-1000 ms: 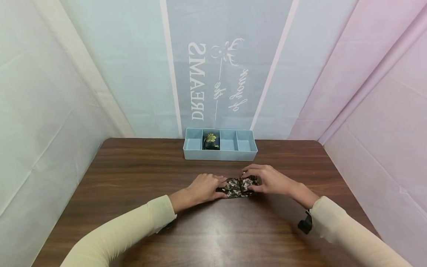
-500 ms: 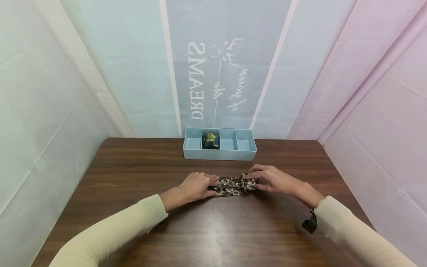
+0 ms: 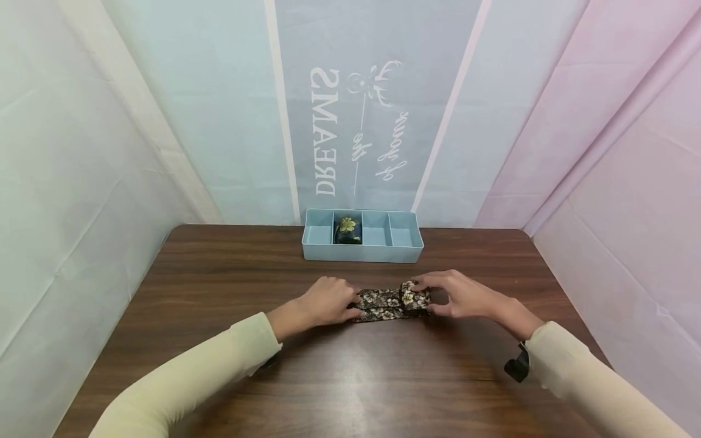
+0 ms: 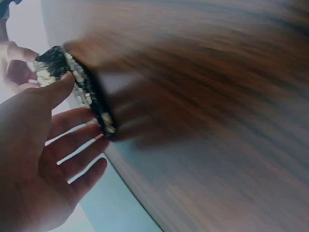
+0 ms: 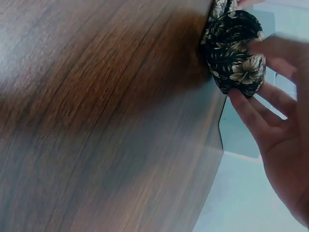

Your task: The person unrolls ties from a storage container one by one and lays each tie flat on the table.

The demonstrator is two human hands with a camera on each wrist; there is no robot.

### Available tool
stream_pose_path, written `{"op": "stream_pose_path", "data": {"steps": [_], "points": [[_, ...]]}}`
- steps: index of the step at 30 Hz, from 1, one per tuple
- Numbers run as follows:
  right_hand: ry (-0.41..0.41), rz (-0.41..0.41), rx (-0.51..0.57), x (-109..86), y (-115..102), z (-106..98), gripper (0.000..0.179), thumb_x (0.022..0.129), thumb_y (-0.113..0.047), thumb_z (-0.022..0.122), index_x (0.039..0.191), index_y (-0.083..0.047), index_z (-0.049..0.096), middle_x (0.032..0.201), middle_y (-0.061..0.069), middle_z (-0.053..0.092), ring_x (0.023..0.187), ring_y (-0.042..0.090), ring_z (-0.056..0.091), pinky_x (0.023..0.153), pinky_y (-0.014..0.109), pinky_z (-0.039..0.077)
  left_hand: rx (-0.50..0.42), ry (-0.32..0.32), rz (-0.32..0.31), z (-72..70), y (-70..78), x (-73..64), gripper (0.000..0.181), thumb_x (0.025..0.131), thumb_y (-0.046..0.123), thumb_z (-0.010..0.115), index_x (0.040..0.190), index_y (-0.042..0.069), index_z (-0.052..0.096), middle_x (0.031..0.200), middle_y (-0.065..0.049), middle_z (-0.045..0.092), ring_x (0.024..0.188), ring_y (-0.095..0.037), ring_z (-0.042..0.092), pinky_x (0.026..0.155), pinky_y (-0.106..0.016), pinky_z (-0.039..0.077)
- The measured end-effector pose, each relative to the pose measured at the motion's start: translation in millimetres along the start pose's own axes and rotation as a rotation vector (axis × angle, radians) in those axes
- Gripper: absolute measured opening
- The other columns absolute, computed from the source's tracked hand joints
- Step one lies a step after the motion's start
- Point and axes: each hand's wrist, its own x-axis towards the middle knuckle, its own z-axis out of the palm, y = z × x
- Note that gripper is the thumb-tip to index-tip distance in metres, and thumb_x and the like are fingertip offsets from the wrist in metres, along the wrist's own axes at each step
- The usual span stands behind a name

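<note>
A black cloth with cream flowers [image 3: 380, 305] lies on the table as a narrow folded strip, its right end rolled into a thick bundle [image 5: 240, 60]. My left hand [image 3: 327, 302] holds the strip's left end; in the left wrist view the thumb [image 4: 62, 88] is on one side and the fingertips are at its edge. My right hand [image 3: 464, 296] grips the rolled end between thumb and fingers, also seen in the right wrist view. The left end's tip is partly hidden under the left hand.
Behind the cloth, a light blue divided box [image 3: 362, 253] stands at the table's back edge. One compartment holds a rolled dark cloth with a yellow flower [image 3: 347, 230]. Fabric curtains [image 3: 235, 121] hang around the brown wooden table [image 3: 350, 389].
My right hand has shifted right, and more of the rolled end shows. My left hand moved left, then slightly back right, at the strip's left end; more of the strip shows between the hands.
</note>
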Motion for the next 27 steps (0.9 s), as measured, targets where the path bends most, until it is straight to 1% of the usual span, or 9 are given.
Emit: {"op": "stream_pose_path", "data": {"steps": [2,4,7,10,14,17,19,22,27], "points": [[-0.002,0.045,0.016,1.3,-3.1,0.6,0.036,0.090,-0.016,0.082,0.124,-0.007,0.075,0.134,0.012,0.072,0.115,0.028,0.073,0.096,0.051,0.061,0.000,0.005,-0.002,-2.1,2.8,4.9,0.035,0.099,0.049,0.073,0.110,0.018,0.085,0.110,0.000,0.081,0.088,-0.022,0.078,0.067,-0.039,0.065],[0.014,0.077,0.008,3.4,-6.3,2.5,0.035,0.093,-0.025,0.082,0.122,-0.008,0.075,0.131,0.010,0.074,0.111,0.023,0.075,0.093,0.048,0.062,-0.015,0.008,0.000,-3.9,6.6,10.2,0.035,0.099,0.047,0.074,0.113,0.017,0.084,0.121,-0.002,0.079,0.094,-0.023,0.079,0.070,-0.039,0.065],[0.056,0.106,-0.019,6.9,-11.1,6.0,0.035,0.093,-0.033,0.083,0.118,-0.010,0.076,0.118,0.004,0.077,0.097,0.014,0.076,0.080,0.040,0.065,-0.036,0.005,0.002,-3.8,12.5,19.1,0.044,0.099,0.047,0.074,0.130,0.016,0.077,0.143,-0.005,0.068,0.108,-0.026,0.077,0.078,-0.039,0.066],[0.095,0.121,-0.048,10.2,-13.9,8.4,0.031,0.092,-0.035,0.085,0.110,-0.012,0.077,0.104,-0.002,0.079,0.080,0.006,0.072,0.068,0.031,0.062,-0.079,-0.001,-0.003,-1.9,18.1,27.9,0.050,0.099,0.046,0.074,0.140,0.015,0.071,0.151,-0.005,0.062,0.112,-0.028,0.075,0.080,-0.039,0.066],[0.105,0.134,-0.061,13.1,-15.4,8.6,0.025,0.090,-0.034,0.087,0.101,-0.015,0.075,0.093,-0.004,0.078,0.059,-0.005,0.054,0.056,0.021,0.050,-0.140,-0.018,-0.003,2.1,24.4,35.6,0.052,0.100,0.042,0.074,0.145,0.016,0.067,0.154,-0.005,0.059,0.119,-0.029,0.072,0.087,-0.041,0.065],[0.080,0.144,-0.059,13.1,-15.8,6.9,0.027,0.090,-0.030,0.087,0.107,-0.013,0.074,0.089,-0.003,0.077,0.052,-0.009,0.039,0.051,0.018,0.042,-0.160,-0.033,0.011,6.3,27.6,39.0,0.050,0.102,0.039,0.073,0.146,0.016,0.066,0.154,-0.006,0.058,0.128,-0.029,0.068,0.096,-0.042,0.062],[0.058,0.142,-0.048,12.5,-15.1,5.7,0.029,0.091,-0.025,0.085,0.114,-0.010,0.075,0.092,-0.001,0.078,0.049,-0.009,0.035,0.050,0.018,0.040,-0.169,-0.039,0.021,9.2,29.0,40.9,0.048,0.102,0.035,0.073,0.146,0.015,0.066,0.155,-0.007,0.058,0.135,-0.026,0.063,0.104,-0.041,0.058],[0.033,0.104,-0.020,11.3,-11.8,4.4,0.033,0.093,-0.017,0.082,0.123,-0.006,0.075,0.106,0.007,0.080,0.050,-0.010,0.040,0.053,0.017,0.044,-0.176,-0.053,0.030,14.1,29.5,43.1,0.047,0.104,0.032,0.071,0.147,0.014,0.065,0.156,-0.008,0.057,0.142,-0.022,0.056,0.111,-0.040,0.053],[0.003,0.049,0.014,10.0,-7.3,3.3,0.032,0.091,-0.008,0.078,0.123,-0.006,0.078,0.121,0.018,0.076,0.052,-0.012,0.038,0.050,0.015,0.043,-0.177,-0.077,0.024,18.6,29.4,43.5,0.047,0.106,0.031,0.068,0.149,0.014,0.063,0.156,-0.007,0.056,0.143,-0.020,0.055,0.111,-0.038,0.053]]}}
